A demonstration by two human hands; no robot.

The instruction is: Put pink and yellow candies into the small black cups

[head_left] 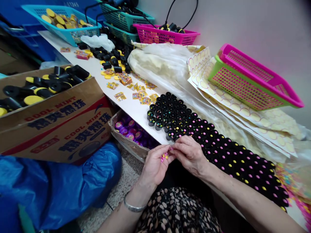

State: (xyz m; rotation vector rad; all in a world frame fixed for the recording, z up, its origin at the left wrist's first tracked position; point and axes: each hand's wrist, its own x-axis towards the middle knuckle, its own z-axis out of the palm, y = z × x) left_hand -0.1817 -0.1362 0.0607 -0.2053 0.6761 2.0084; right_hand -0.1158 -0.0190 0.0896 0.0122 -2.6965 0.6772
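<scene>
Table (136,108), white-topped, carries a long block of black cups (225,152), packed side by side with their mouths up. Left of these cups, well apart from them, stands a printed cardboard box (89,142) filled with black and yellow parts (34,100). Translucent plastic sheeting (157,61) lies along the far side of the cups; also beyond them, a pink basket (252,63) sits in a green basket (239,92) on sheets (274,126) printed with circles. A smaller carton (126,145) of purple packs (131,136) stands just left of the cups, by the table's edge.

At the near side of the cups, two hands meet. The left hand (155,165) is curled, palm up, its thumb and bent fingers closed around a few small pieces. The right hand (190,155) bends its fingers inward, tips against the left fingertips; whether they pinch anything, I cannot tell. Those pink and yellow pieces (165,157) lie between the left thumb and fingers, just beside the right fingertips, near the cups. Many cups hold a single pink or yellow dot (246,182).
</scene>
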